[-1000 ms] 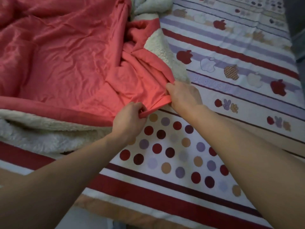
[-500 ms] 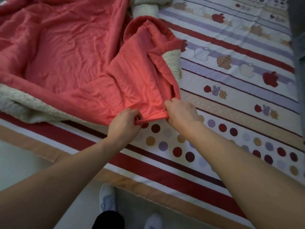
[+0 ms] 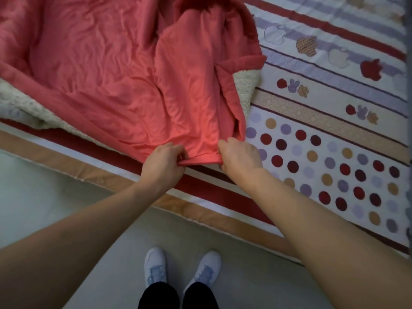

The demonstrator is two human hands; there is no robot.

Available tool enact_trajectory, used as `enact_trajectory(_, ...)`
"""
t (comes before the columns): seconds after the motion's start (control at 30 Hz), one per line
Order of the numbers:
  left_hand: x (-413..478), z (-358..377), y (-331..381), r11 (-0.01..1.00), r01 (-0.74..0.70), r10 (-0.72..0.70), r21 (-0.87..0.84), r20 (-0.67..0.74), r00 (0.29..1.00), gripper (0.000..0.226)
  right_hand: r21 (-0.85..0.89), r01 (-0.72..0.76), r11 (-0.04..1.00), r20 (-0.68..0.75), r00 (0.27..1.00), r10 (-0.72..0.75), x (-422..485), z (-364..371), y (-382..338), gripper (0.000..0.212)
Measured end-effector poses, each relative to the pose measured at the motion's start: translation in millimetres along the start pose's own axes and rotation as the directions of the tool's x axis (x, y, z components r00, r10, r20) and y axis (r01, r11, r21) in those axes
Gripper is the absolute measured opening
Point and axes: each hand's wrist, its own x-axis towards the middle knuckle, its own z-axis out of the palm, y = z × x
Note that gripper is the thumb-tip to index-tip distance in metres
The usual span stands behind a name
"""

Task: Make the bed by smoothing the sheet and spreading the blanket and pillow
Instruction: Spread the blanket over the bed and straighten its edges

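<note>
Both the left hand [image 3: 163, 165] and the right hand [image 3: 239, 158] pinched the hem of the red blanket [image 3: 111, 74], close together, likely for a firm hold to spread it; it lay bunched beyond them, the sheet [image 3: 334, 128] bare to their right.

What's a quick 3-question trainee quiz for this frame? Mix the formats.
1. True or false: the left hand and right hand both pinch the near hem of the red blanket.
2. The fleece underside showing at the blanket's folded edge is: A cream, B blue, C black.
3. Fill in: beside the right hand, the sheet is printed with rows of coloured ____.
Key: 1 true; 2 A; 3 dots.
</note>
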Motion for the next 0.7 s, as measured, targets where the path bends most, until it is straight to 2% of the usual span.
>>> enact_trajectory(0.27,-39,17,-30,1.0,-0.012,0.013,-0.01,0.087,0.996,0.028,0.013,0.015,1.0,0.116,0.993,-0.016,-33,34,-35,0.027)
enact_trajectory(0.57,-64,29,-60,1.0,0.015,-0.017,0.015,0.144,0.989,0.026,0.027,-0.007,1.0,0.213,0.977,0.001,-47,63,-68,0.03)
enact_trajectory(0.7,-83,35,-72,0.999,-0.001,-0.005,0.033,0.175,0.985,0.018,0.041,0.01,0.999,0.284,0.959,-0.021,-59,76,-83,0.036)
